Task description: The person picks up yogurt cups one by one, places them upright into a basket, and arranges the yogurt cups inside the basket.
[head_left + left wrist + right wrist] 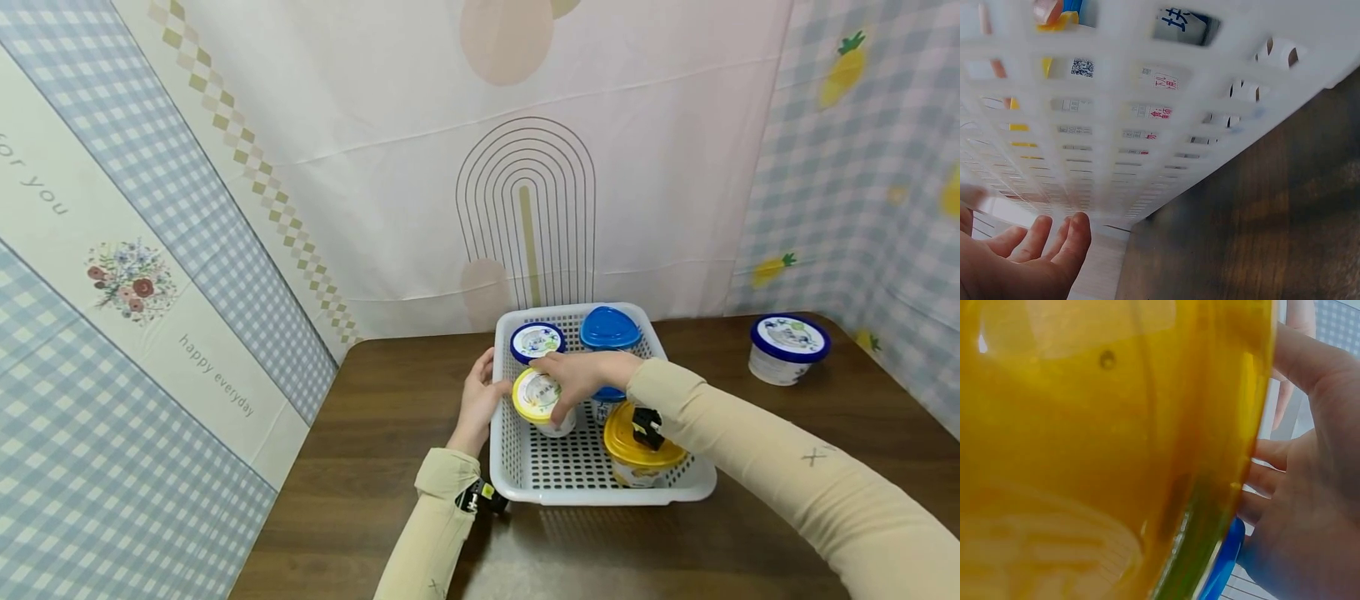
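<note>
My right hand (581,379) reaches across the basket and grips a small white tub with a yellow lid (534,396), thumb on the near side and fingers on the far side. This tub stands tilted inside the white plastic basket (600,497), at its left. At the basket's left wall is my left hand (478,404), its thumb by the rim near the yellow lid. In the left wrist view, the left fingers (1075,240) extend loosely outside the slotted wall. A large yellow lid (1085,437) fills most of the right wrist view.
Also in the basket are a tub with a dark blue rim (537,340), a blue-lidded container (610,327) and a yellow-lidded container (637,446). Another dark-blue-lidded tub (787,348) stands on the brown table (390,417) at right. A patterned curtain (375,208) hangs behind.
</note>
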`<control>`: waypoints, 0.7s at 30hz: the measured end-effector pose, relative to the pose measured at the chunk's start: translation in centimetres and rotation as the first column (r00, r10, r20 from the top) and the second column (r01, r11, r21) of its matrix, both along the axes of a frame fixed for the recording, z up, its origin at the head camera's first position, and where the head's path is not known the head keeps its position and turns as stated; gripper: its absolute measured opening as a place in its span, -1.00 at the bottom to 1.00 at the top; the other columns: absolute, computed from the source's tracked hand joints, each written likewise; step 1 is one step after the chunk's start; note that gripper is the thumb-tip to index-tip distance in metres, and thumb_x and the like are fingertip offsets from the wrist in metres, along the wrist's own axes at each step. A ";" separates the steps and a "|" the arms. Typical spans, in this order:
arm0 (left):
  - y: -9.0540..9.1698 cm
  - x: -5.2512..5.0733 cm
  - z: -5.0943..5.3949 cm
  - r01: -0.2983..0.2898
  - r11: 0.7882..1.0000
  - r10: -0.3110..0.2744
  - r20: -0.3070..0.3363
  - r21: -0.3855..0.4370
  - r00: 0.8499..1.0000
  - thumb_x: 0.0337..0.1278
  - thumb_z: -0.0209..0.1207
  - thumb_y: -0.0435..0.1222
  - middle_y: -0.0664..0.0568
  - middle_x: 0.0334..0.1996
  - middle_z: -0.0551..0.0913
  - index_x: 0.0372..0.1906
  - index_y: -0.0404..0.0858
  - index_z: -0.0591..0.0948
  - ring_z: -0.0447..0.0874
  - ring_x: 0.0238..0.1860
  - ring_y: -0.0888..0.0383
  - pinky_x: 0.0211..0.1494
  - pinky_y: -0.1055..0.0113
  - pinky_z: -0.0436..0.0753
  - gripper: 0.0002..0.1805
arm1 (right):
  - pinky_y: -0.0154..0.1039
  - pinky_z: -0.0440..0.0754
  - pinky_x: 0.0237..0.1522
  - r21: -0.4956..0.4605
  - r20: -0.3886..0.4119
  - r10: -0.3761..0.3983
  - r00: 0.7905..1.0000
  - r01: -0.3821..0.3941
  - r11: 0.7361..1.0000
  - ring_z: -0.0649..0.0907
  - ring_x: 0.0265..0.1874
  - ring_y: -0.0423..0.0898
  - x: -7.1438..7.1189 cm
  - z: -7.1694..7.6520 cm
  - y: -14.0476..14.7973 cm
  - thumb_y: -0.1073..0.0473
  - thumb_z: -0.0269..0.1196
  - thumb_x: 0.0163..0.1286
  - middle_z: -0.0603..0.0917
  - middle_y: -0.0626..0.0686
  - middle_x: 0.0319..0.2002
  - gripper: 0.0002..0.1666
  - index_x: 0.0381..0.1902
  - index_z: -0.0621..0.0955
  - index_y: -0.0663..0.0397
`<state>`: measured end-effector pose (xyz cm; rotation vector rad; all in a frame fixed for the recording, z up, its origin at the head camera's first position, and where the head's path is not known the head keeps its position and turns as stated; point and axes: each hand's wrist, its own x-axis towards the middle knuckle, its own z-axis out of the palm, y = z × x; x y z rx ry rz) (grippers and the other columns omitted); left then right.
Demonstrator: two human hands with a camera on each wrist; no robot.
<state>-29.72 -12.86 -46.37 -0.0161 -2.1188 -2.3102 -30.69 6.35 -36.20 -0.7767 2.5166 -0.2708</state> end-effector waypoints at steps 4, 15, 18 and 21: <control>0.0 -0.1 0.0 0.006 1.000 -0.006 -0.001 -0.001 1.000 -0.10 0.12 -0.56 -0.15 0.27 0.51 0.51 -0.13 0.31 0.56 0.17 -0.12 0.14 0.02 0.63 -0.09 | 0.19 0.39 0.30 0.027 -0.011 -0.010 1.000 0.010 1.000 0.42 0.29 0.17 0.0 0.0 -0.1 -0.23 0.51 0.10 0.26 0.25 0.45 0.26 0.59 0.14 0.05; -0.1 0.0 0.1 0.006 1.000 -0.006 0.004 0.004 1.000 -0.09 0.09 -0.57 -0.20 0.31 0.47 0.52 -0.12 0.30 0.54 0.21 -0.20 0.11 0.02 0.64 -0.09 | 0.20 0.43 0.28 0.046 -0.059 -0.019 0.998 0.022 0.999 0.43 0.25 0.18 0.1 0.1 -0.3 -0.13 0.53 0.12 0.29 0.28 0.37 0.19 0.58 0.20 0.02; -0.1 0.0 0.1 -0.002 1.000 0.002 0.002 -0.002 1.000 -0.09 0.10 -0.57 -0.19 0.28 0.49 0.51 -0.11 0.32 0.55 0.18 -0.16 0.09 0.05 0.66 -0.10 | 0.21 0.41 0.30 0.033 -0.088 -0.016 0.996 0.019 0.999 0.40 0.29 0.22 0.1 0.1 -0.2 -0.12 0.54 0.12 0.28 0.31 0.38 0.19 0.57 0.20 0.06; 0.0 0.0 0.0 -0.001 1.000 0.001 -0.010 -0.009 1.000 -0.10 0.10 -0.57 -0.21 0.27 0.50 0.51 -0.15 0.32 0.57 0.15 -0.15 0.07 0.03 0.66 -0.10 | 0.24 0.38 0.32 0.022 -0.105 -0.022 0.994 0.024 0.999 0.37 0.33 0.27 0.0 0.0 -0.1 -0.12 0.55 0.11 0.26 0.32 0.40 0.21 0.57 0.19 0.09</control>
